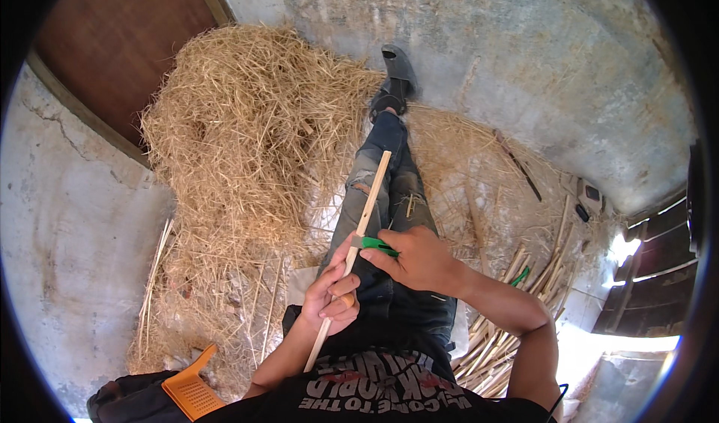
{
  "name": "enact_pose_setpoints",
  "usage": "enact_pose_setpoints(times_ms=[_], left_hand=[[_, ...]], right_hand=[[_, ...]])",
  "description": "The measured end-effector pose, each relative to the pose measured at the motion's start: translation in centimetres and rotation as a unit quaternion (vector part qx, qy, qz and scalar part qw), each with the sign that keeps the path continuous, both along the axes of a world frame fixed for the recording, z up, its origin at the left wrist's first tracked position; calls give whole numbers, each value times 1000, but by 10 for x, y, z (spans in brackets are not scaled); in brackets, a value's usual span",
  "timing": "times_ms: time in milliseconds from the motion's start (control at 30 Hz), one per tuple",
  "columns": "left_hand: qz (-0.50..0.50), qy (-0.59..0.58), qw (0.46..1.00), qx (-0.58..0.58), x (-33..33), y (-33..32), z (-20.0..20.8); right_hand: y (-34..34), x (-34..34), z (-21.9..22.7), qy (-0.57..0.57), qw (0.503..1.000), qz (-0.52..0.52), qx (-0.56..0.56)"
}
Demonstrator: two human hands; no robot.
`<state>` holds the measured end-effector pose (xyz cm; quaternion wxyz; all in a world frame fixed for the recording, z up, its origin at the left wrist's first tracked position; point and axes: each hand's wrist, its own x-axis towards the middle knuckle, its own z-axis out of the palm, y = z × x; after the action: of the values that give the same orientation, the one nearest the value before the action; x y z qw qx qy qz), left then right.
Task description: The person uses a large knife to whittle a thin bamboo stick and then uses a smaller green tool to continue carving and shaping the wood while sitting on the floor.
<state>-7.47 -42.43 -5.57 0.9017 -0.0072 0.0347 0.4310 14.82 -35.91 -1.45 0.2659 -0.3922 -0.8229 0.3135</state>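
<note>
A pale wooden strip (pixel 371 206) slants up over my outstretched legs. My left hand (pixel 333 295) is closed round its lower part, fingers wrapped about it. In my right hand (pixel 421 258) is a green-handled knife (pixel 378 245), gripped with the thumb along the handle. The knife's short blade end touches the strip just above my left fingers. My legs (pixel 397 191) lie crossed in worn jeans beneath both hands, with a small yellowish sliver on one knee.
A large heap of straw (pixel 240 123) fills the left side by a brown door (pixel 123 48). Bundled thin sticks (pixel 490 355) lie to my right, with a green object (pixel 520 276) among them. A dark rod (pixel 518 164) rests near the wall. An orange booklet (pixel 193 394) sits on a black bag (pixel 131 399).
</note>
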Motion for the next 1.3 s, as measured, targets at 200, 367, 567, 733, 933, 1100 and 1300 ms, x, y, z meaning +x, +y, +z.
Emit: enact_pose_setpoints(times_ms=[200, 367, 567, 733, 933, 1100, 1300], left_hand=[[-2, -74, 997, -22, 4, 6, -7], [-59, -66, 996, -9, 9, -22, 14], [75, -48, 992, -84, -13, -24, 2], [17, 9, 1000, 3, -14, 4, -3], [-14, 116, 992, 40, -10, 4, 12], [0, 203, 979, 30, -10, 6, 12], [-72, 246, 965, 62, -8, -26, 29]], right_hand=[[12, 0, -58, -81, 991, -58, 93], [80, 38, -16, -21, 929, -295, 224], [122, 131, -23, -19, 918, -389, 73], [41, 63, -19, 30, 980, -196, -13], [7, -1, 0, -70, 996, -56, 19], [19, -7, -41, -90, 986, -75, 120], [104, 63, -9, 80, 924, -373, -35]])
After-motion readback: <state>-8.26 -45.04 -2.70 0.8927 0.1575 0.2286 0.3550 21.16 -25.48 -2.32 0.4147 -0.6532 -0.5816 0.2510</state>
